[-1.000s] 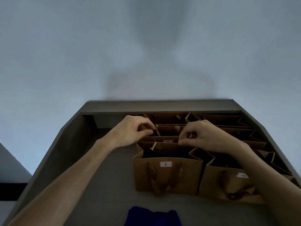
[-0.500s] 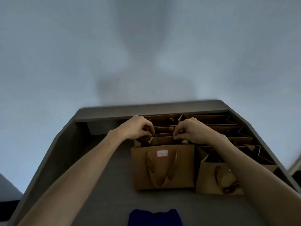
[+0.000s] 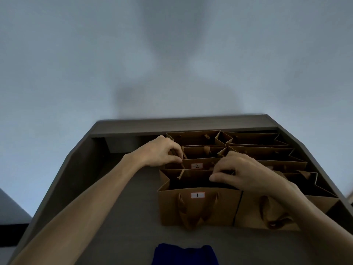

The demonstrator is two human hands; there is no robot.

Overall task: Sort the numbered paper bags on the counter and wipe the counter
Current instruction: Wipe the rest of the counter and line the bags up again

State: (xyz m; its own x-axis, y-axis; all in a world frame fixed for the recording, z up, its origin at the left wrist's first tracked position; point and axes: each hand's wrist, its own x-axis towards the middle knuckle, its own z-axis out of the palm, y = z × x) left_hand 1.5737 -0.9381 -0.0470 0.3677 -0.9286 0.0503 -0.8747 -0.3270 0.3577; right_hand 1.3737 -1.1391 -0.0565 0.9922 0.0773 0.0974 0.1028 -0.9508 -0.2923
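Observation:
Several brown paper bags stand in two columns on the dark grey counter (image 3: 122,217). The nearest bag in the left column carries a label reading 1 (image 3: 197,207). Behind it stands the bag labelled 2 (image 3: 198,165). My left hand (image 3: 162,153) pinches the left top edge of bag 2, by its ribbon handle. My right hand (image 3: 242,172) grips the right top edge of the same bag, fingers curled over the rim above bag 1's opening. A dark blue cloth (image 3: 185,255) lies on the counter at the near edge.
The right column of bags (image 3: 267,213) fills the counter up to its right edge. A raised ledge (image 3: 181,124) runs along the back, against a pale wall. Bare counter surface lies to the left of the bags.
Both hands have stayed on the second bag's top corners. The view has tilted, so bag 1's opening and the label 2 now show; the label 2 was hidden half a second ago.

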